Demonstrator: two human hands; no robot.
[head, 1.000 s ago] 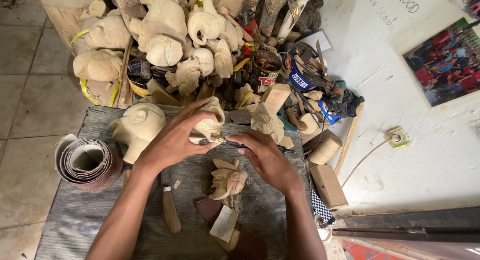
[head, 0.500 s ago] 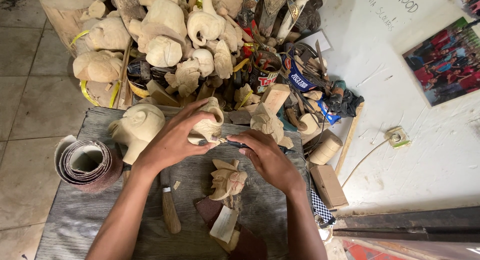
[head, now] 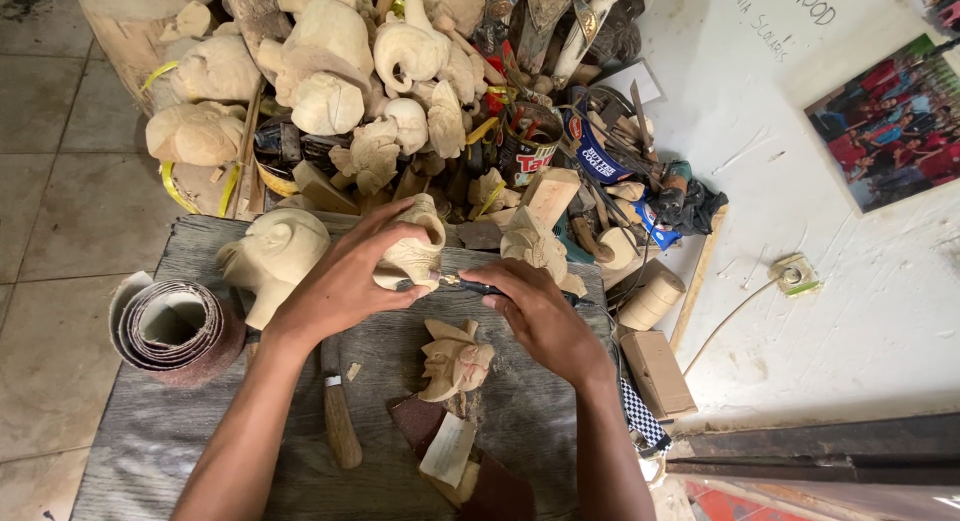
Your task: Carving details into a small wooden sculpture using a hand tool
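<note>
A pale wooden carving [head: 415, 249] is gripped by the left hand [head: 345, 281] near the desk's [head: 150, 421] far edge. A thin tool [head: 478, 285], pinched in the right hand [head: 535, 311], is pressed to it. Detail cutting appears underway; steady, light strokes are called for.

- Soft, even daylight; bright without harsh glare.
- The white wall [head: 850, 311] is the brightest area.
- Faint shadows under the hands.
- Focus sharp; wide-angle bending at edges.

Woodcarving workshop: heap of unfinished carvings [head: 330, 71], sandpaper roll [head: 175, 326] (worn), grey workbench [head: 150, 431].
</note>
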